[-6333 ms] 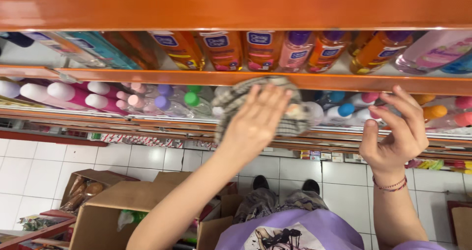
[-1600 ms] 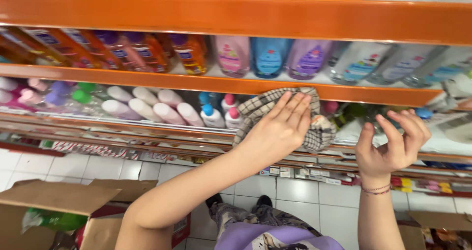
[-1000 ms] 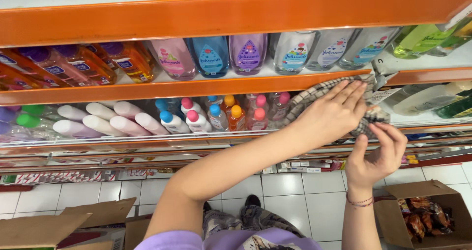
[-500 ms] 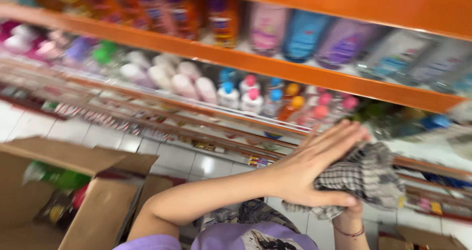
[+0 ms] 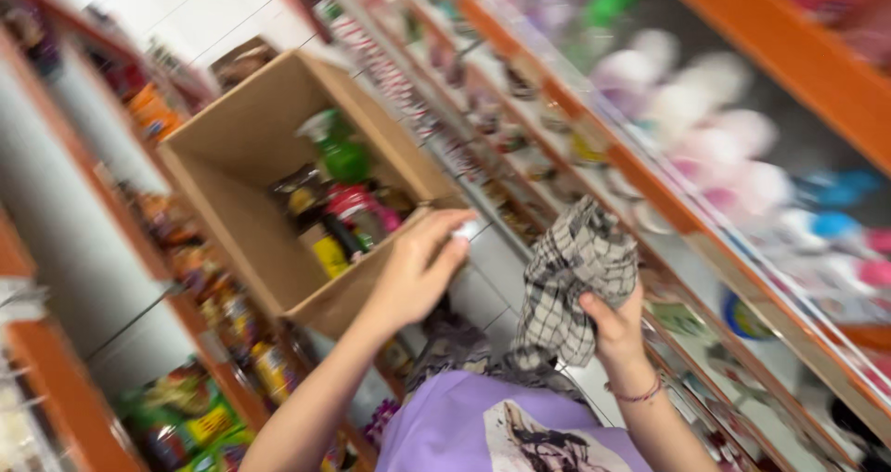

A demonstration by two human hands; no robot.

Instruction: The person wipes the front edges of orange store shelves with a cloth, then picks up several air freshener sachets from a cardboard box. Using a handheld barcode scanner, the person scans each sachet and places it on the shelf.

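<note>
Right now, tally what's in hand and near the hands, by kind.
Checked cloth, bunched in the right hand: 1
Open cardboard box on the floor, by the left hand: 1
Green spray bottle in the box: 1
Hands: 2, left one open and holding nothing
Total: 5
Other box contents too blurred to count.

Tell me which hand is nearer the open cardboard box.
Left. The left hand reaches out with its fingers over the near rim of the cardboard box, which holds bottles. The right hand is farther off, by the shelves, holding a checked cloth.
</note>
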